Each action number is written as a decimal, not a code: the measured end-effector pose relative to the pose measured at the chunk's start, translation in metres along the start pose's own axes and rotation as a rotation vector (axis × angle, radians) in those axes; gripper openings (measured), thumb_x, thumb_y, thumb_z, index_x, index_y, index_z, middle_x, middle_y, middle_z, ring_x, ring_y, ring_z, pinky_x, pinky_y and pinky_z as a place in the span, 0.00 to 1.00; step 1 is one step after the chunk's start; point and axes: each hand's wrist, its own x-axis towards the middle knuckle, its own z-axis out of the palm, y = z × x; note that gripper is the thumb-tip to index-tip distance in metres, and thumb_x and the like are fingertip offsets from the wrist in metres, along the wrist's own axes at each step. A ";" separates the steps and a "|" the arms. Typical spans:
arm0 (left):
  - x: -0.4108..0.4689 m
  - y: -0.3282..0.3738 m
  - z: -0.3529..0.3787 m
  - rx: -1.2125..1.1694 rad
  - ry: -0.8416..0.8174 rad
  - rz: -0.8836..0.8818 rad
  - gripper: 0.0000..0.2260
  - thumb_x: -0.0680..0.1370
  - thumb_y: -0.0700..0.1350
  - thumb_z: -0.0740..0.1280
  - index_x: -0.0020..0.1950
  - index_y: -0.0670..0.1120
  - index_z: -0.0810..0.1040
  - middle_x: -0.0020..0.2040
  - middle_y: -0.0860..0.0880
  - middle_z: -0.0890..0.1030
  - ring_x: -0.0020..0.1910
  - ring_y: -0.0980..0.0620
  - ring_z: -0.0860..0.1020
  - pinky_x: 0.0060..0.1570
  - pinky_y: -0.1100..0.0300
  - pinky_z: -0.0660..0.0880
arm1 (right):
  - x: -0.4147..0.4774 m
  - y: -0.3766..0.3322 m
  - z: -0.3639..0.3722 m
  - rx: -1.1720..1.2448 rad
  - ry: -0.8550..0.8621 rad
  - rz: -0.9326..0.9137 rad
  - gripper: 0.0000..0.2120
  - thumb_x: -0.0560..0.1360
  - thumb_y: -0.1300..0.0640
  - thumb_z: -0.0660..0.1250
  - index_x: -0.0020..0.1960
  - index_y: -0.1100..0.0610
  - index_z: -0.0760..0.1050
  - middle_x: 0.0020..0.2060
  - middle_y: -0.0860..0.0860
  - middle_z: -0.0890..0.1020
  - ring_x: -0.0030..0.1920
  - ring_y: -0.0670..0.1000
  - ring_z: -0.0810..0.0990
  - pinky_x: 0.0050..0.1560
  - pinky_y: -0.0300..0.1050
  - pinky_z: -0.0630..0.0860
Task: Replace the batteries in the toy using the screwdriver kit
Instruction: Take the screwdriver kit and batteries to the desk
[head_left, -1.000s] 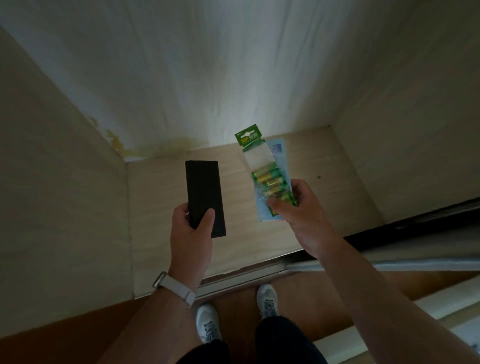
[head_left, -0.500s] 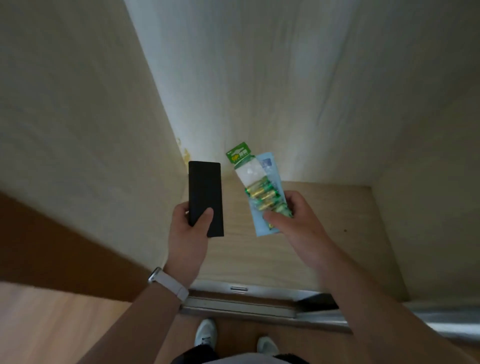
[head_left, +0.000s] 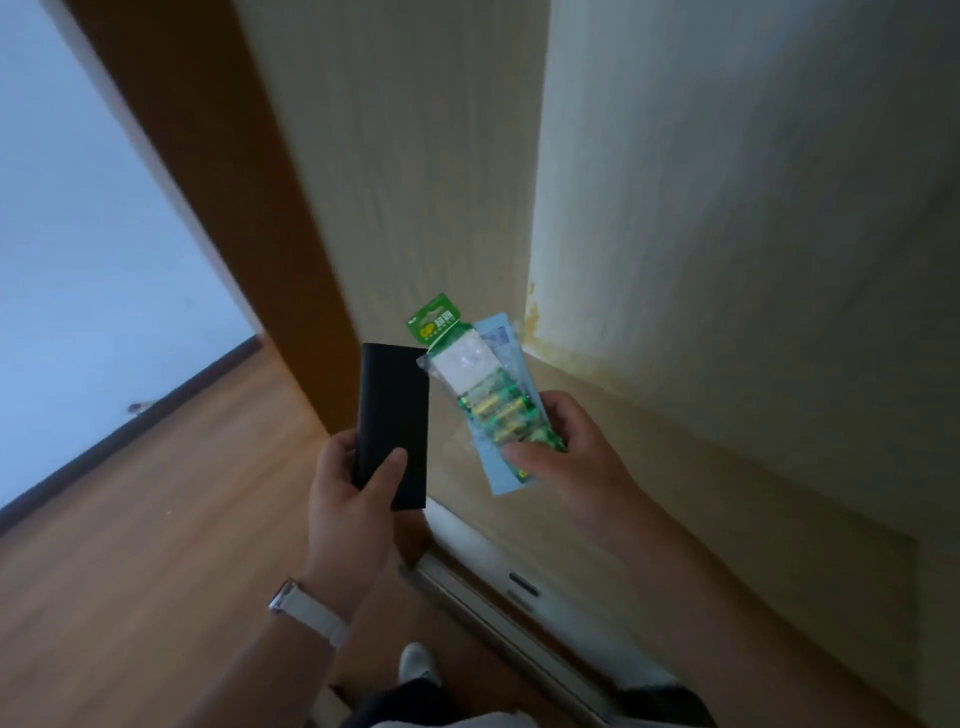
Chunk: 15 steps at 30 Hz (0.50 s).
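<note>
Dim room, pale wood-grain cabinet

Brown plank floor (head_left: 156, 519) met a white wall (head_left: 78, 234); a yellow stain (head_left: 535, 332) marked the cabinet's corner.

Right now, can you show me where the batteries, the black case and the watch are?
battery pack (head_left: 493, 410), head view, on the green and gold batteries inside the clear wrapper.
black case (head_left: 395, 410), head view, on the middle of its flat front.
watch (head_left: 306, 613), head view, on the white strap at the left wrist.

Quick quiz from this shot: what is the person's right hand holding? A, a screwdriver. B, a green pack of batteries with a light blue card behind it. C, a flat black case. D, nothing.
B: the right hand pinches the battery pack, while the flat black case sits in the left hand.
</note>
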 end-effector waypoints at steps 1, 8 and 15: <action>-0.002 0.001 -0.011 -0.006 0.038 0.007 0.10 0.69 0.51 0.73 0.48 0.59 0.78 0.46 0.50 0.84 0.42 0.53 0.84 0.35 0.63 0.80 | 0.002 -0.002 0.010 -0.014 -0.040 -0.004 0.18 0.64 0.54 0.74 0.52 0.51 0.75 0.40 0.41 0.84 0.41 0.41 0.83 0.36 0.35 0.77; -0.002 0.003 -0.085 -0.003 0.306 0.076 0.08 0.75 0.41 0.72 0.48 0.53 0.77 0.40 0.51 0.82 0.35 0.60 0.81 0.32 0.68 0.76 | 0.021 -0.008 0.092 -0.061 -0.274 -0.017 0.20 0.65 0.58 0.73 0.56 0.56 0.73 0.51 0.56 0.85 0.49 0.55 0.85 0.45 0.52 0.82; 0.027 -0.003 -0.157 -0.068 0.475 0.061 0.08 0.77 0.36 0.70 0.51 0.47 0.75 0.42 0.48 0.81 0.33 0.62 0.79 0.31 0.69 0.75 | 0.055 -0.003 0.187 -0.105 -0.413 0.003 0.21 0.64 0.55 0.73 0.55 0.52 0.74 0.43 0.43 0.84 0.44 0.45 0.84 0.40 0.40 0.78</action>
